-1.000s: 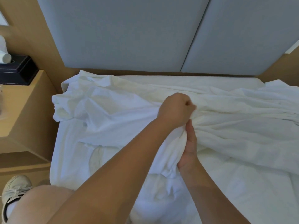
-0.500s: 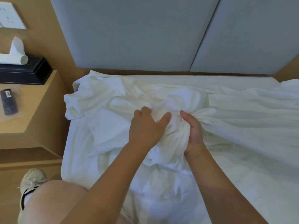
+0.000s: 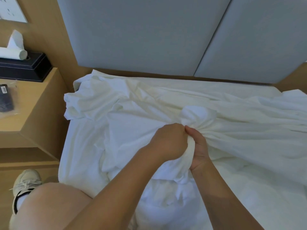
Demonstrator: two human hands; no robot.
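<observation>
A white sheet [image 3: 136,123] lies crumpled across the bed, over the white mattress cover [image 3: 265,188]. My left hand [image 3: 167,143] and my right hand [image 3: 198,146] sit side by side in the middle of the bed. Both grip the same gathered bunch of the sheet between them. A rounded puff of cloth [image 3: 197,116] bulges just beyond my hands. Folds fan out from the grip toward the right. My fingertips are buried in the fabric.
A grey padded headboard [image 3: 149,34] rises behind the bed. On the left stands a wooden nightstand [image 3: 31,105] with a black tissue box [image 3: 25,67] and a dark wrapped remote [image 3: 5,98]. My knee [image 3: 54,201] and white shoe [image 3: 25,181] are at the bed's left edge.
My left hand has closed back into a fist against my right hand, and the bunch is squeezed tighter. The puff of cloth now stands beyond both hands.
</observation>
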